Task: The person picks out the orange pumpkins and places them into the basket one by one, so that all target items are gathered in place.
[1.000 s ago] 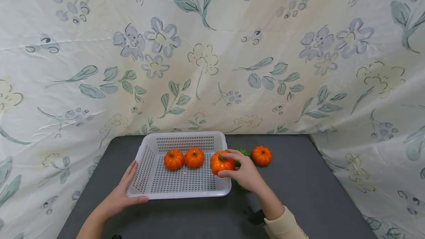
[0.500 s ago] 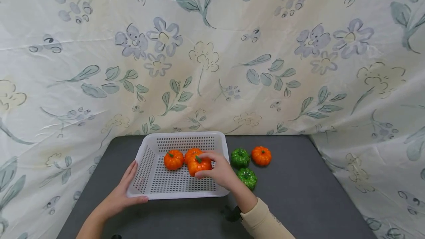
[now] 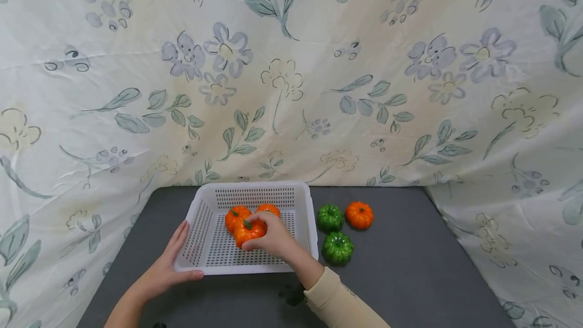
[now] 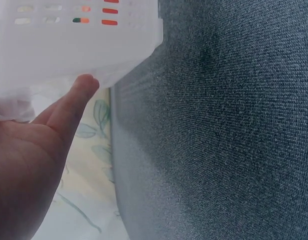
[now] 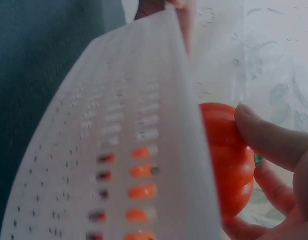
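Observation:
In the head view, my right hand point(image 3: 275, 237) grips a small orange pumpkin point(image 3: 246, 236) by its top, inside the white perforated plastic basket point(image 3: 246, 269). Thumb and fingers are curled round the pumpkin point(image 5: 228, 165) in the right wrist view, partly behind the basket wall. Another orange pumpkin point(image 3: 236, 215) sits just behind it on the left. A third orange pumpkin point(image 3: 268, 208) lies behind my fingers, partly hidden. My left hand point(image 3: 166, 267) rests against the basket's front left corner, fingers straight along the side and thumb at the front edge.
Right of the basket, two shiny green pumpkins stand on the dark grey table point(image 3: 410, 267): one at the back point(image 3: 330, 217) and one in front point(image 3: 337, 248). Beside them is another orange pumpkin point(image 3: 359, 215). A floral curtain point(image 3: 291, 90) hangs behind and at both sides.
My right hand has carried the orange pumpkin leftward from the basket's right side to its middle, and lower. The green pumpkins have come into full view. My left hand stays in place.

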A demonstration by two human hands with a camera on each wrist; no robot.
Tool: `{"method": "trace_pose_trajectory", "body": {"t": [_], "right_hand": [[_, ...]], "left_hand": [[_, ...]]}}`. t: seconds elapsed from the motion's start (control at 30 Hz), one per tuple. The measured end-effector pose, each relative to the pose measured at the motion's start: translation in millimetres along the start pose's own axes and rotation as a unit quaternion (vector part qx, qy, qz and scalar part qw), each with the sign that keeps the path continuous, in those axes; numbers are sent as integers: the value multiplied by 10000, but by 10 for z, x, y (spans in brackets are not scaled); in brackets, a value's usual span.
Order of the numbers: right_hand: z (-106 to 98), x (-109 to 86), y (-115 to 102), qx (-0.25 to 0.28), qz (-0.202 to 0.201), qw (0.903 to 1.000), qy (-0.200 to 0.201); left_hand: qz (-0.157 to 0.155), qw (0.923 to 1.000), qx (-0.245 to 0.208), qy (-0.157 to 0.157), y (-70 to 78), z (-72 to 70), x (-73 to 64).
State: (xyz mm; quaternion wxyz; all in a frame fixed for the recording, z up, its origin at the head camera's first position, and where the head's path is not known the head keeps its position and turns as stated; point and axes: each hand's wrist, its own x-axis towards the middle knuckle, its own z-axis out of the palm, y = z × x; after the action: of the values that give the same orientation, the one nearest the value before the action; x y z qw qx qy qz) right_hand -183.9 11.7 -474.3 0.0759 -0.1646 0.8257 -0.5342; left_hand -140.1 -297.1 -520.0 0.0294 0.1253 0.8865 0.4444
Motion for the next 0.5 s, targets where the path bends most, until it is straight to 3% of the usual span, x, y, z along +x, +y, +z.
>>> {"method": "trace_pose_trajectory", "body": {"t": [0.33,0.5], "right_hand": [[328,175,-90,-648,319,9974,-79],[471,247,-89,-1092,749,9910,-181]], "left_hand": [[15,10000,-52,21,18,4,9],[13,10000,-66,-17,4,6,-5]]}}
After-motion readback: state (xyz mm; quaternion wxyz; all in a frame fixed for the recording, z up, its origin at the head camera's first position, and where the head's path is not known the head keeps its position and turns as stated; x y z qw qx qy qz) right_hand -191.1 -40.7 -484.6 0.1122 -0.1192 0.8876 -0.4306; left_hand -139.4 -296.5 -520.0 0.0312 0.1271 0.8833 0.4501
